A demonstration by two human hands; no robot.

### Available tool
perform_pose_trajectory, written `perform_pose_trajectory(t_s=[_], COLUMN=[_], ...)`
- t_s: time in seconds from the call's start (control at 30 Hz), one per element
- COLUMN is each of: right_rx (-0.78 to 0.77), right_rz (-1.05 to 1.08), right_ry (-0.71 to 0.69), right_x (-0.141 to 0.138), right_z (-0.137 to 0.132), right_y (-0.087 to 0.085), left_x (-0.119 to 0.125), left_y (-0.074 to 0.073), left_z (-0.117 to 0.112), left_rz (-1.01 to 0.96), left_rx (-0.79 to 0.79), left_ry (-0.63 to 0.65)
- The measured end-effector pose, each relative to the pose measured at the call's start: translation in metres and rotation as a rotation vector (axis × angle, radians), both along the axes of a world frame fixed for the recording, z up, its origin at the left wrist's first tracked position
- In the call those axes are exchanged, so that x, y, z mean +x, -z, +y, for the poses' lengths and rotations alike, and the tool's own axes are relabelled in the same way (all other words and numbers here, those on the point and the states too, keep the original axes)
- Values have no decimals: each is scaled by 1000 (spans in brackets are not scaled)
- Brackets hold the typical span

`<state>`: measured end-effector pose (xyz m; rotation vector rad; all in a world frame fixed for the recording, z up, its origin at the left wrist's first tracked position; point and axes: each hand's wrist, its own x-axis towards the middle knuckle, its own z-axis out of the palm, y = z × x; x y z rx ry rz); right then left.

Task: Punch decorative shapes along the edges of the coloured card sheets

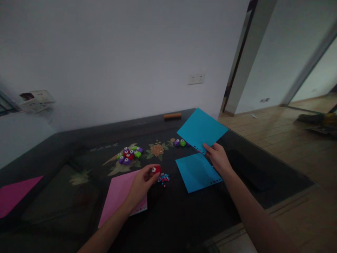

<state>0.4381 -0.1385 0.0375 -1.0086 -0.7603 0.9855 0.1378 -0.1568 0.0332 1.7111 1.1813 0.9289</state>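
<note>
In my left hand (143, 180) is a small red paper punch (157, 169) with a white eye, pinched between thumb and fingers. A pile of tiny blue and pink paper bits (163, 178) lies just right of it. My right hand (217, 156) grips a blue sheet (202, 128) by its lower edge, which has a row of small dark holes; the sheet is raised off the table. Beneath it rests another blue sheet (196, 174), with holes along its near edge. A pink sheet (119, 189) lies partly under my left hand and forearm, its near edge also holed.
Several purple, green and red punches with eyes (129, 154) are clustered at left on the dark table (173, 221). A purple punch (177, 142) and a green punch (182, 142) sit behind. An orange-brown roll (172, 116) lies near the wall; a magenta sheet (18, 195) is far left.
</note>
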Motion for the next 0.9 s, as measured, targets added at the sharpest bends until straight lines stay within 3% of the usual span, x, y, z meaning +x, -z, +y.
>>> perform_pose_trajectory(t_s=[0.13,0.27,0.4,0.57,0.9], right_rx=[-4,-2,29,9,7], right_rz=[-25,-50,-85,-96,-64], right_ry=[65,145,190,119,97], right_x=[1,2,3,2,1], right_z=[0,1,2,0,1], right_y=[1,4,5,2,3], left_x=[21,50,72,91,120], left_y=[-3,-1,12,26,39], left_z=[25,58,89,114,137], left_rz=[91,231,301,357,419], left_rx=[185,325,348,346,293], left_ry=[56,32,29,33,-54])
